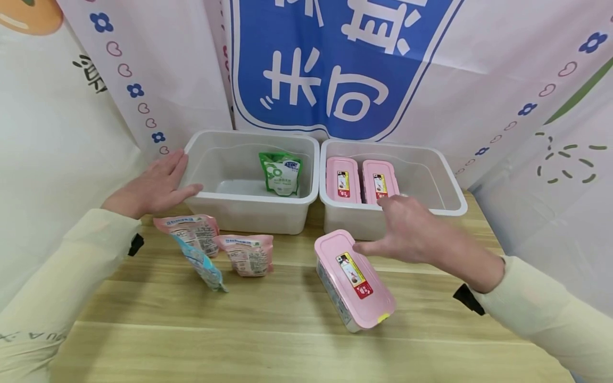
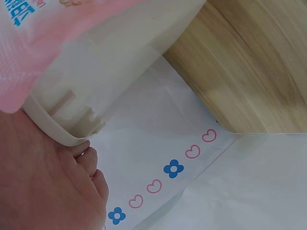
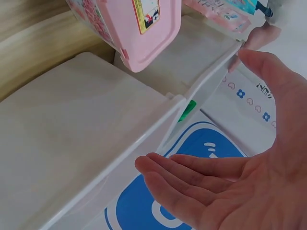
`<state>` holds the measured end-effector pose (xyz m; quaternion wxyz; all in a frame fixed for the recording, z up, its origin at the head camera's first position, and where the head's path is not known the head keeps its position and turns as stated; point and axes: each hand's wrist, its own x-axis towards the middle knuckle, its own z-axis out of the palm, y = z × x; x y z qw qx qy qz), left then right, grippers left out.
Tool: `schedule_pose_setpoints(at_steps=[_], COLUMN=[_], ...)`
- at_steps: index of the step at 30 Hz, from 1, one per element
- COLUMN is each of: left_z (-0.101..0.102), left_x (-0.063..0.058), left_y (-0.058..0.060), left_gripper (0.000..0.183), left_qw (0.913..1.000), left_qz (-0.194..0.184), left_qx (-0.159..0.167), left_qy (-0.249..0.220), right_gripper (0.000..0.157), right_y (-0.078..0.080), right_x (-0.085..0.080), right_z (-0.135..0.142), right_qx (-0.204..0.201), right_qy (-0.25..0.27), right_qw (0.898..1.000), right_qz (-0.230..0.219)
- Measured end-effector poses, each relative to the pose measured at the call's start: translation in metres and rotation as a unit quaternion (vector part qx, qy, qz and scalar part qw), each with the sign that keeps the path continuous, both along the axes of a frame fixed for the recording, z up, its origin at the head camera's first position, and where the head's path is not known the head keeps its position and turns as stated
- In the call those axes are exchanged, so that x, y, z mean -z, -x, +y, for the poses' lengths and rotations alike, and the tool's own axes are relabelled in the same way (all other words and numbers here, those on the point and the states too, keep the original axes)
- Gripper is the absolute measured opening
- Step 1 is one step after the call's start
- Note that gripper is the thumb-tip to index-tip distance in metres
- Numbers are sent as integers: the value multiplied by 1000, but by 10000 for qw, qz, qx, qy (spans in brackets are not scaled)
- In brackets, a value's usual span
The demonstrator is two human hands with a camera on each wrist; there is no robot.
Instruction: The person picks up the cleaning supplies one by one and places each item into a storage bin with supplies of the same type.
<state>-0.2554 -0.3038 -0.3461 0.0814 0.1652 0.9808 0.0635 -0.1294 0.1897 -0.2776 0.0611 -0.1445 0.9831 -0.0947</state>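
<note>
My left hand (image 1: 155, 186) rests at the left corner of a white plastic bin (image 1: 244, 213), its thumb over the front rim. A green-and-white pouch (image 1: 283, 174) stands inside that bin. With fingers spread and nothing in them, my right hand (image 1: 412, 231) hovers at the front rim of a second white bin (image 1: 351, 229). Two pink-lidded boxes, a left one (image 1: 342, 178) and a right one (image 1: 380, 178), sit in this second bin. Just below the right hand, a third pink-lidded box (image 1: 354, 279) is on the table; in the right wrist view that box (image 3: 144, 33) is apart from the fingers.
Before the left bin, two pink pouches, one at the back (image 1: 198, 231) and one nearer (image 1: 249, 255), stand on the wooden table (image 1: 230, 340). A blue pouch (image 1: 201, 263) leans by them. Behind the bins hangs a printed cloth (image 1: 306, 69).
</note>
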Motion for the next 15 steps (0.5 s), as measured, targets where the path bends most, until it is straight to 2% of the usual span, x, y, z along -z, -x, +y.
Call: schedule_pose_setpoints(at_steps=[7, 13, 15], left_z=[1, 0, 0], left_x=[1, 0, 0], left_y=[1, 0, 0], left_gripper=[98, 98, 98], left_qw=[10000, 10000, 10000], left_qz=[41, -1, 0], left_qx=[15, -7, 4], left_qy=[-36, -42, -43], right_gripper=[83, 100, 97], right_y=[-5, -11, -13], right_x=[11, 23, 26], right_z=[-2, -4, -6], right_qx=[-222, -401, -396], right_qy=[77, 440, 350], right_qw=[9995, 9981, 9985], right_qz=[-208, -161, -164])
